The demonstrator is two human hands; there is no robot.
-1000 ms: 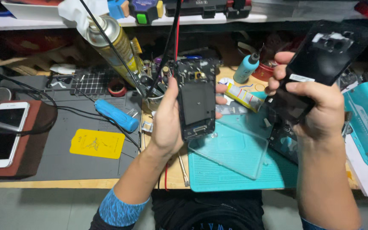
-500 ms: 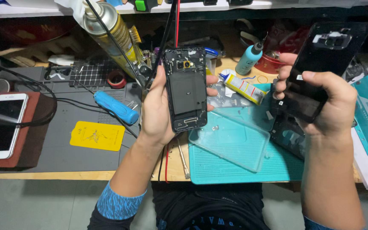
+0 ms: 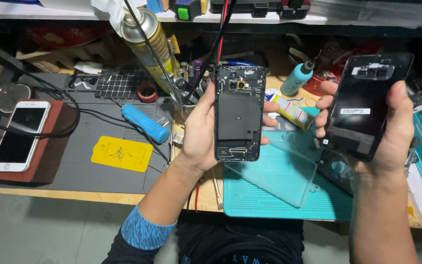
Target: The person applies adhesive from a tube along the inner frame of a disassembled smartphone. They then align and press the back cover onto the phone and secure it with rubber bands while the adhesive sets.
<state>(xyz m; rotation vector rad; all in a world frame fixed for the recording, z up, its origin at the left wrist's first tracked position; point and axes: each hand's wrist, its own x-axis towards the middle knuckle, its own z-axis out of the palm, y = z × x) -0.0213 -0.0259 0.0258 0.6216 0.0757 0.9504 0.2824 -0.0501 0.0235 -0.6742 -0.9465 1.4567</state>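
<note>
Clasped upright in the left hand [image 3: 199, 134], an opened black phone [image 3: 239, 113] shows its inner side above the teal mat [image 3: 269, 203]; the right hand [image 3: 391, 132] grips the detached back cover [image 3: 365, 105] beside it. Farther off, a grey mat [image 3: 64, 168] carries a yellow card [image 3: 121, 153], blue tool [image 3: 145, 122] and white phone [image 3: 20, 135]; beyond stands a spray can [image 3: 147, 41] under a cluttered shelf [image 3: 279, 17]

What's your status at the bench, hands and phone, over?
Left hand grips opened phone body, internals facing up. Right hand holds detached black back cover. Both raised above teal mat; nothing between them.
</note>
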